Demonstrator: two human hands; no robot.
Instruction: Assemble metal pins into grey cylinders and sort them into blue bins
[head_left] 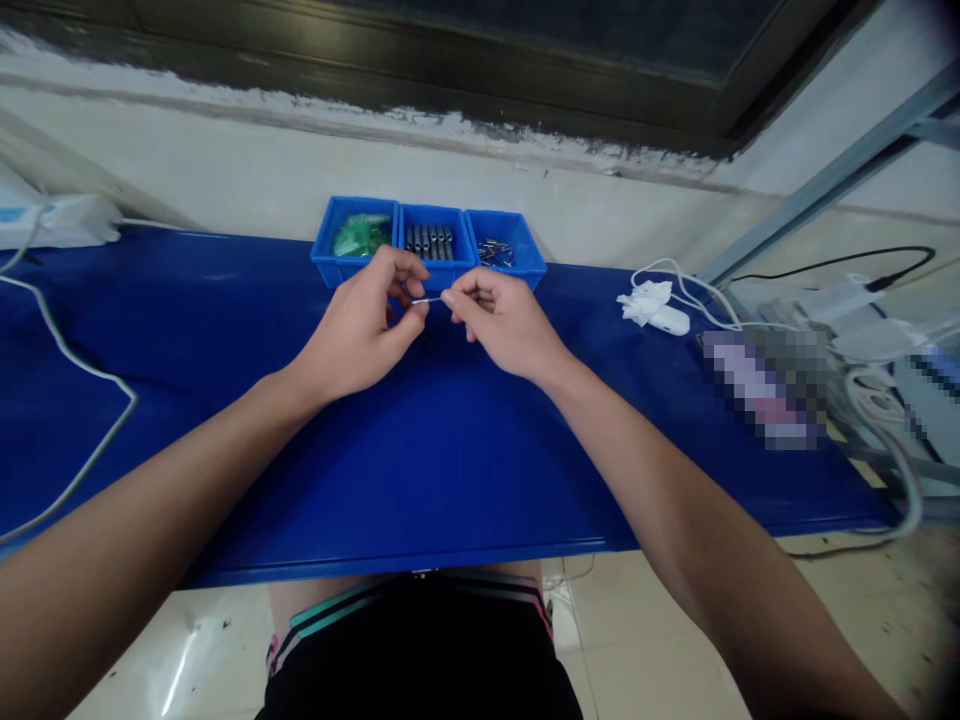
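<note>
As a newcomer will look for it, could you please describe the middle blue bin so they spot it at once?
On the blue table, three blue bins stand in a row along the wall, just beyond the left hand and right hand. It is the middle bin, holding dark, slim tubes; the left bin holds something green, and the right bin small loose metal pieces.

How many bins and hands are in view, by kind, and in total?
Blue bin of green contents: 1
Blue bin of grey tubes: 1
Blue bin of small metal parts: 1
Hands, left hand and right hand: 2
Total: 5
Thin shiny piece between the hands: not counted
</note>
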